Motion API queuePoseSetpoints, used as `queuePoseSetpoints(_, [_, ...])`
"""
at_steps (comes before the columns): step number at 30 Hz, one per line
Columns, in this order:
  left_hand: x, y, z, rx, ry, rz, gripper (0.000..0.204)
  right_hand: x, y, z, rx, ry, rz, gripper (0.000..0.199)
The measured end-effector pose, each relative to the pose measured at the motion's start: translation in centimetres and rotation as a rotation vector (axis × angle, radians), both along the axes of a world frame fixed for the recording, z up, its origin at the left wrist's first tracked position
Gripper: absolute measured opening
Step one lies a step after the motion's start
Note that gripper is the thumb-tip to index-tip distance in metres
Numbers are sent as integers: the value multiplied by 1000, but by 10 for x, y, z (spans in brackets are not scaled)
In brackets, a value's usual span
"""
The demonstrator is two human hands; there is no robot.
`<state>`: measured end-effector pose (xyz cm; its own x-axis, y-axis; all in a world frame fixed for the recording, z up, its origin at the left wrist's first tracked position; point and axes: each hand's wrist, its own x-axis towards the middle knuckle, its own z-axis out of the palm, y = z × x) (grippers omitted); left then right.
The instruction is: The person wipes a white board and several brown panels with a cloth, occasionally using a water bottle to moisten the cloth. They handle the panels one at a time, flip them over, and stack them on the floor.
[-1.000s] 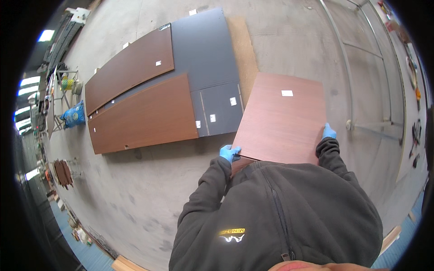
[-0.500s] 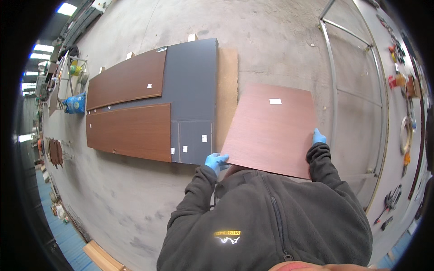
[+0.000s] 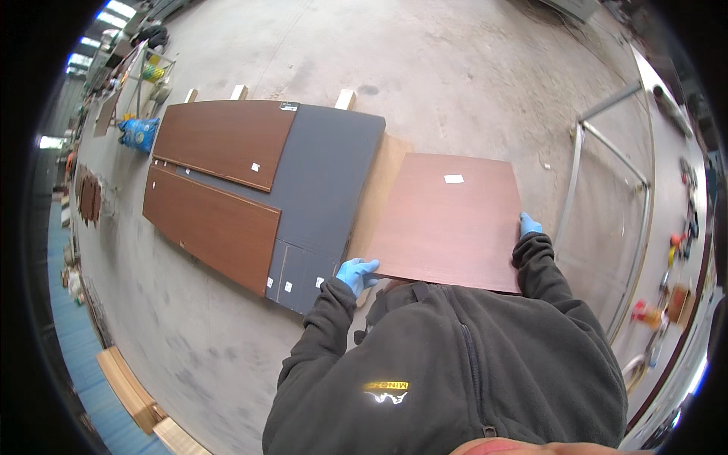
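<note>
A flat reddish-brown wood panel [image 3: 451, 224] with a small white label is held in front of my body. My left hand [image 3: 358, 274], in a blue glove, grips its near left corner with the thumb on top. At the right edge, my right hand [image 3: 530, 225], gloved in blue too, holds the panel; its fingers are partly hidden beneath. To the left lies a stack with a large dark grey panel [image 3: 334, 167] on it. Two brown wood panels, a far one [image 3: 220, 140] and a near one [image 3: 212, 226], rest on that grey panel.
A tan board [image 3: 390, 163] shows beside the stack's right side, and pale wooden blocks [image 3: 346, 99] stick out behind it. On the right stand a metal frame [image 3: 574, 178] and a long workbench [image 3: 651, 303] with tools. A blue bag [image 3: 139, 134] sits at the far left.
My view has turned to the right, so the stack and metal frame appear rotated. The panel stays in both hands and looks a little lower and flatter.
</note>
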<state>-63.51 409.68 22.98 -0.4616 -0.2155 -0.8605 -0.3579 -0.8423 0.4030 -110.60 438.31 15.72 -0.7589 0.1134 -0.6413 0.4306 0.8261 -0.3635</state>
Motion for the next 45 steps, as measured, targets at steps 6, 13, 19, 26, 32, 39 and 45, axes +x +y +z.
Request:
queuePoseSetpoints(6, [-150, -13, -13, 37, 43, 304, 31, -225, -151, -42, 69, 52, 374, 78])
queuePoseSetpoints(13, [-250, 10, 7, 143, 186, 804, 38, -338, -413, -15, 39, 60, 821, 72])
queuePoseSetpoints(19, [-327, -15, 15, 150, 347, 1214, 43, -277, -660, 39, -48, 31, 1274, 73])
queuePoseSetpoints(26, [-383, -132, 39, 230, 264, 1500, 48, -198, -886, 90, 87, 93, 1568, 73])
queuePoseSetpoints(32, [-506, -178, 36, 232, 301, 1763, 40, -191, -984, 80, 211, 102, 1873, 72])
queuePoseSetpoints(39, [-701, -227, -12, 135, 102, 1868, 31, -175, -1071, 43, 272, 70, 2253, 73])
queuePoseSetpoints(45, [-783, -298, -74, -381, -633, 1517, 23, -126, -1111, -17, 37, 60, 2491, 66])
